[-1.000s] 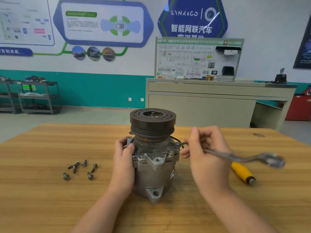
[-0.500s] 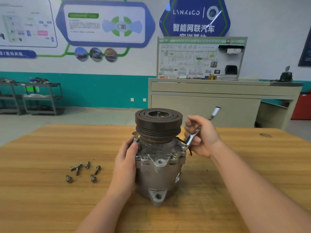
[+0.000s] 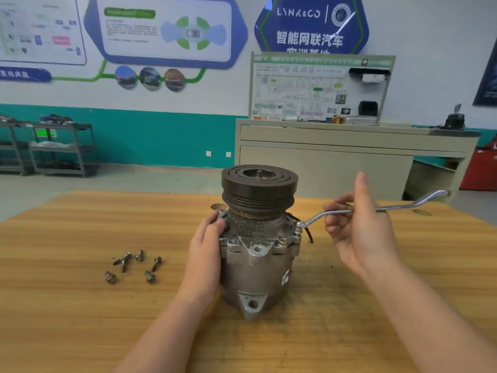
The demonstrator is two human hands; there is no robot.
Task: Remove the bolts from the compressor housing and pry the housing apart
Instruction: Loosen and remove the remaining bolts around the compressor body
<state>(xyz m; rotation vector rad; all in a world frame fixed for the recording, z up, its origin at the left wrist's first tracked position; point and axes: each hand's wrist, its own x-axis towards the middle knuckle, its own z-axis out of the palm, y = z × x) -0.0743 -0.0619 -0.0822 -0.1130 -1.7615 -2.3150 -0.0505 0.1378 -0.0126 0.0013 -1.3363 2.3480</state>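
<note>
A grey compressor housing [image 3: 255,267] stands upright on the wooden table [image 3: 80,305], its dark grooved pulley [image 3: 259,187] on top. My left hand [image 3: 205,254] grips the housing's left side, fingers wrapped near the upper flange. A silver offset wrench [image 3: 376,208] lies level to the right, its near end seated on a bolt [image 3: 298,225] at the housing's upper right flange. My right hand [image 3: 360,227] holds the wrench shaft in curled fingers, thumb pointing up. Several removed bolts [image 3: 134,265] lie loose on the table to the left.
Behind the table stands a beige workbench [image 3: 336,162] carrying a display board. Metal shelving racks [image 3: 48,149] stand at the far left against a teal and white wall. A red cabinet [image 3: 481,168] is at the far right.
The wrench handle swung from pointing up and away to pointing right, staying on the right flange bolt. My right hand moved right with it. My left hand stayed on the housing.
</note>
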